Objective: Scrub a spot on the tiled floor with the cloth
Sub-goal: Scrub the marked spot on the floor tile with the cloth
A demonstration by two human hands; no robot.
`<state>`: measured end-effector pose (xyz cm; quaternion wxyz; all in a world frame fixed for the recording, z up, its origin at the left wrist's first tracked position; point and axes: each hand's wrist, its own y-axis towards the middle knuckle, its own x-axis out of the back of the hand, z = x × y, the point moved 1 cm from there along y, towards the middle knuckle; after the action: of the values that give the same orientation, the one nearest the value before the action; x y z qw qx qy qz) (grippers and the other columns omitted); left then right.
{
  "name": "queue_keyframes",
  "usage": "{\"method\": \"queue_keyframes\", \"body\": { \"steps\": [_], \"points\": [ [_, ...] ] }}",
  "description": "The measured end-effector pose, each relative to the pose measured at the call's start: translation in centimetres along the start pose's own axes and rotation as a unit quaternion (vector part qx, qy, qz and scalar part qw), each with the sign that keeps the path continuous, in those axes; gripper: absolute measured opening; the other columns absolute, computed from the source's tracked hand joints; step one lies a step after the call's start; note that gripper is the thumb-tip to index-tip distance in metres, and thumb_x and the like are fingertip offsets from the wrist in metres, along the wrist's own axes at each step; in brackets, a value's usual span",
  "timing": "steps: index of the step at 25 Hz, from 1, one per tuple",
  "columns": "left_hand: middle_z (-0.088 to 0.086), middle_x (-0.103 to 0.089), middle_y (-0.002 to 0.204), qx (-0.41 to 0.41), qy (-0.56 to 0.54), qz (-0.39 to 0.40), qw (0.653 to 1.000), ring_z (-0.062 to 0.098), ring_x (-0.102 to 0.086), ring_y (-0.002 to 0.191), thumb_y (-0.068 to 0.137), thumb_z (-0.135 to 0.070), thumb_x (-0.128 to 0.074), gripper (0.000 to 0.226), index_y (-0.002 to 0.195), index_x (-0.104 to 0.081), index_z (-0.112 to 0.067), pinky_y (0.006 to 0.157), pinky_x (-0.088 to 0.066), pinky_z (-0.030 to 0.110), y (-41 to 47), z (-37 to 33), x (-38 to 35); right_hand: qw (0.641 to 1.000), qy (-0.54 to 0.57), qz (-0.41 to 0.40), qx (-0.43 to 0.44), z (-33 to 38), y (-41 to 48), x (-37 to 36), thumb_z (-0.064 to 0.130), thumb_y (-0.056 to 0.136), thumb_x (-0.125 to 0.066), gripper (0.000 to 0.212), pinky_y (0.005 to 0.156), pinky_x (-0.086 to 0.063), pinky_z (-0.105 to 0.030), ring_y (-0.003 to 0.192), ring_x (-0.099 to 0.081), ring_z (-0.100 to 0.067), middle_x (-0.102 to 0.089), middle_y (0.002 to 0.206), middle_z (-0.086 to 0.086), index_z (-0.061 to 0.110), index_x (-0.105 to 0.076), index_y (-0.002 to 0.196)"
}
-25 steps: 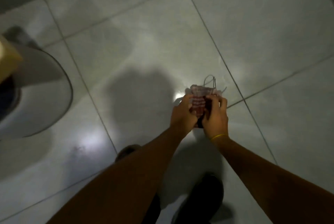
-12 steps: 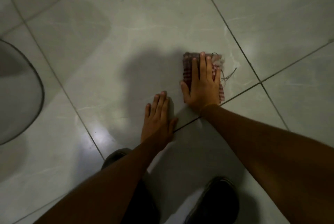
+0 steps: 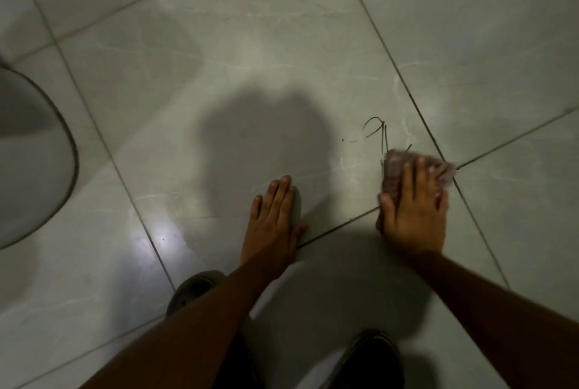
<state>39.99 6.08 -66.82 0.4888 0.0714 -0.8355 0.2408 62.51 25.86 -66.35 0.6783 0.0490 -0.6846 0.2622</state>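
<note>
A small folded cloth (image 3: pixel 394 169) with red and white stripes lies flat on the pale grey tiled floor (image 3: pixel 250 59). My right hand (image 3: pixel 413 210) presses down on it with the fingers spread, and the cloth is blurred from motion. It sits just left of a crossing of grout lines (image 3: pixel 446 160). Loose threads (image 3: pixel 377 130) trail from the cloth's far edge. My left hand (image 3: pixel 272 219) rests palm down on the bare tile to the left, holding nothing.
A large round grey object (image 3: pixel 34 163) fills the left edge. My two dark shoes (image 3: pixel 372 354) stand at the bottom, close behind my forearms. A bright glare (image 3: pixel 163 236) lies on the tile at lower left, and my shadow darkens the middle tile.
Both hands held the cloth above the floor a second ago. The right hand then pressed it to the tile and has slid it right, while the left hand stays flat on the floor.
</note>
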Motion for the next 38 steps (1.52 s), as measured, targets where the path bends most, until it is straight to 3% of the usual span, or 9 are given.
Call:
{"method": "queue_keyframes", "body": {
  "steps": [5,12,15,18,21,26,30,34,38],
  "points": [
    [-0.001,0.002,0.178,0.006,0.012,-0.005,1.0,0.019,0.006,0.164,0.105,-0.058,-0.035,0.079,0.167,-0.008,-0.018,0.132,-0.005,0.047,0.1,-0.2,-0.3,0.993,0.041,-0.059,-0.098,4.4,7.9,2.0,0.055,0.109,-0.02,0.078,0.126,-0.022,-0.068,0.164,-0.01,-0.04,-0.008,0.178,-0.02,0.009,-0.007,0.17],
    [0.002,-0.004,0.178,-0.005,0.019,-0.008,1.0,0.019,0.004,0.164,0.102,-0.057,-0.04,0.08,0.166,-0.015,-0.016,0.132,-0.005,0.046,0.1,-0.1,-0.1,0.985,0.009,0.021,0.169,7.8,-6.4,-3.1,0.056,0.106,-0.027,0.074,0.128,-0.018,-0.058,0.164,-0.02,-0.032,-0.01,0.179,-0.007,0.017,-0.023,0.169],
    [0.004,-0.002,0.177,-0.003,0.042,-0.006,0.999,0.021,0.006,0.164,0.101,-0.061,-0.038,0.084,0.167,-0.013,-0.014,0.131,-0.001,0.045,0.1,-0.3,-0.1,0.996,0.006,0.023,0.082,2.9,-6.8,-1.9,0.054,0.107,-0.023,0.073,0.126,-0.022,-0.061,0.163,-0.02,-0.033,-0.013,0.178,-0.01,0.016,-0.023,0.169],
    [0.005,-0.001,0.178,-0.004,0.055,-0.011,0.998,0.022,0.006,0.164,0.101,-0.063,-0.039,0.086,0.167,-0.012,-0.013,0.131,0.0,0.045,0.1,-0.3,-0.3,0.995,0.037,-0.005,-0.097,0.1,1.3,1.6,0.052,0.109,-0.022,0.074,0.129,-0.017,-0.064,0.165,-0.009,-0.035,-0.007,0.179,-0.014,0.013,-0.01,0.171],
    [0.005,-0.001,0.178,-0.004,0.054,-0.018,0.998,0.022,0.005,0.164,0.1,-0.063,-0.04,0.087,0.167,-0.012,-0.014,0.131,0.003,0.044,0.1,-0.2,-0.5,0.986,0.069,-0.044,-0.145,3.1,10.6,4.1,0.053,0.107,-0.021,0.078,0.128,-0.016,-0.065,0.164,-0.007,-0.039,-0.005,0.178,-0.018,0.008,-0.008,0.17],
    [0.006,-0.004,0.177,-0.01,0.047,-0.013,0.999,0.023,0.004,0.164,0.098,-0.066,-0.042,0.091,0.166,-0.014,-0.013,0.131,0.005,0.045,0.2,-0.2,-0.3,0.997,-0.015,-0.039,0.069,11.5,7.5,1.2,0.054,0.11,-0.024,0.076,0.13,-0.016,-0.061,0.165,-0.009,-0.037,-0.007,0.178,-0.017,0.011,-0.009,0.171],
    [0.006,-0.008,0.177,-0.018,0.036,-0.027,0.999,0.024,-0.002,0.165,0.098,-0.067,-0.041,0.089,0.166,-0.019,-0.013,0.131,-0.003,0.047,0.1,-0.1,-0.4,0.981,-0.029,0.038,0.187,6.0,-2.8,-1.3,0.06,0.106,-0.029,0.079,0.126,-0.024,-0.059,0.166,-0.005,-0.027,-0.004,0.18,-0.006,0.02,-0.011,0.172],
    [0.009,-0.01,0.177,-0.017,0.048,-0.043,0.998,0.025,-0.001,0.164,0.099,-0.067,-0.039,0.089,0.165,-0.02,-0.011,0.131,-0.001,0.047,0.2,-0.1,-0.8,0.995,-0.021,0.068,0.067,-1.6,-1.7,1.3,0.06,0.106,-0.016,0.077,0.127,-0.023,-0.064,0.164,-0.011,-0.031,-0.003,0.178,-0.006,0.017,-0.013,0.17],
    [0.01,-0.011,0.176,-0.018,0.049,-0.055,0.997,0.025,0.0,0.164,0.096,-0.066,-0.047,0.092,0.164,-0.022,-0.009,0.131,0.0,0.047,0.2,0.0,-1.1,0.998,0.03,0.011,-0.057,2.1,8.6,4.1,0.052,0.104,-0.022,0.079,0.129,-0.016,-0.061,0.165,-0.009,-0.036,-0.007,0.179,-0.015,0.011,-0.009,0.171]
  ]
}}
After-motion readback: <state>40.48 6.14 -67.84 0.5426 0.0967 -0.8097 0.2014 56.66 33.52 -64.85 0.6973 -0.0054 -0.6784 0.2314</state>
